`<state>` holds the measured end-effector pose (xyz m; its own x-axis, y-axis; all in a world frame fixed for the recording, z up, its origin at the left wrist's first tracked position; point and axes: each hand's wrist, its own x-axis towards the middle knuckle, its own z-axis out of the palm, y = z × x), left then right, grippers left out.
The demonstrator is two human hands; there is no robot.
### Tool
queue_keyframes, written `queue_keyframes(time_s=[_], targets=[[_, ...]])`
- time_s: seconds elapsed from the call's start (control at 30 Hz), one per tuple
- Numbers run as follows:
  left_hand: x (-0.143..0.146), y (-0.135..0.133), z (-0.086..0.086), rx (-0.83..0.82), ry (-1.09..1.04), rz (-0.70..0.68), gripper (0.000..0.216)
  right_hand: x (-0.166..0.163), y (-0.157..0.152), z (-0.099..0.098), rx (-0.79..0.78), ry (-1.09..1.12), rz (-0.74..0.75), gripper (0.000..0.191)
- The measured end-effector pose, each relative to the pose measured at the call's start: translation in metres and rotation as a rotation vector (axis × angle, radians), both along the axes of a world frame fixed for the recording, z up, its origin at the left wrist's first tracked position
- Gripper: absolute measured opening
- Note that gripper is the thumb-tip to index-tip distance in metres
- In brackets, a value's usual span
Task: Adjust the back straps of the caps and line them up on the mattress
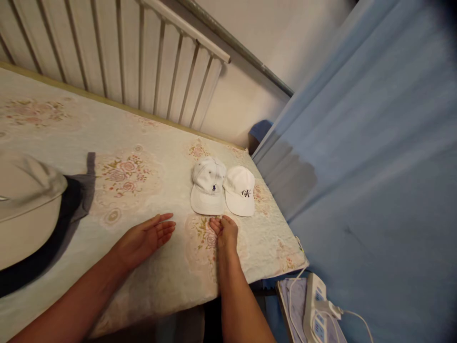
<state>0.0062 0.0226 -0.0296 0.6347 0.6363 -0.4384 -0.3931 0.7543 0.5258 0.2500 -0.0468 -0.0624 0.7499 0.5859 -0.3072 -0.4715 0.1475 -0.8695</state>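
Two white baseball caps lie side by side on the floral bed cover, brims toward me. The left white cap carries a small dark emblem of a rider; the right white cap has dark "CK" letters. My right hand is just in front of the two brims, fingers loosely bent and apart, with nothing visible in it. My left hand hovers over the cover to the left, fingers stretched out and empty. At the left edge sits a beige cap over dark caps.
White metal bed rails run along the far side beside a wall. A blue curtain hangs at the right. By the bed's near right corner, a white power strip with cables lies on a small stand. A dark blue object shows behind the far corner.
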Motion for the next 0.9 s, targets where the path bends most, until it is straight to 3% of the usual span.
queue_keyframes(time_s=[0.53, 0.9], targets=[[0.003, -0.002, -0.012, 0.014, 0.021, -0.025, 0.023, -0.02, 0.0, 0.008, -0.023, -0.084, -0.009, 0.018], [0.0, 0.002, -0.018, 0.014, -0.019, -0.034, 0.031, -0.042, 0.002, 0.027, -0.043, -0.005, 0.267, 0.013]])
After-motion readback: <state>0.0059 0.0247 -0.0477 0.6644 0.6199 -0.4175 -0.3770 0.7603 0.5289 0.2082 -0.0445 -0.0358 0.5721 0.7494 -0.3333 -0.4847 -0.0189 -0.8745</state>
